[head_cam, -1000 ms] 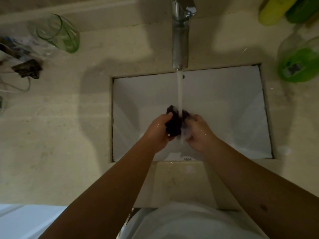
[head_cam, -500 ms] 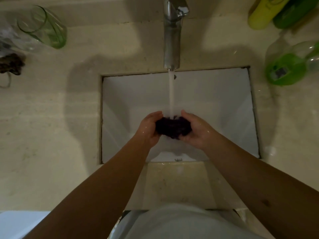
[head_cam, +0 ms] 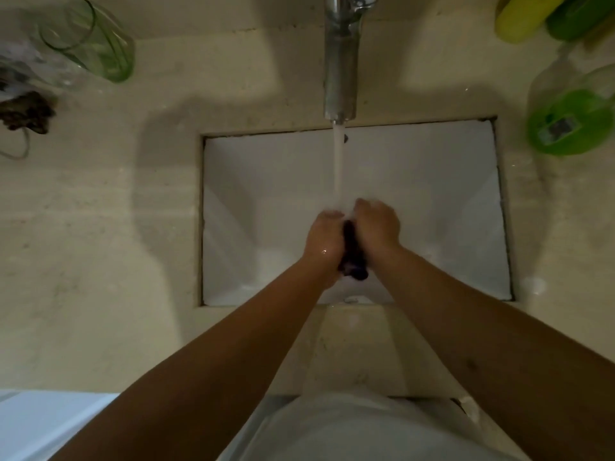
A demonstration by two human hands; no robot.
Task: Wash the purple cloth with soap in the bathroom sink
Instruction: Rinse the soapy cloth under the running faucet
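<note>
Head view – both hands (head_cam: 352,239) squeezing cloth (head_cam: 353,257)

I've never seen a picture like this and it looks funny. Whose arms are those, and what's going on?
The camera sits on a person's head, looking down, so you see their own arms. Their left hand and right hand squeeze a dark purple cloth between curled fingers, under water running from the tap into the white sink. On the counter stand a green glass at the left and green and yellow bottles at the right.
</note>
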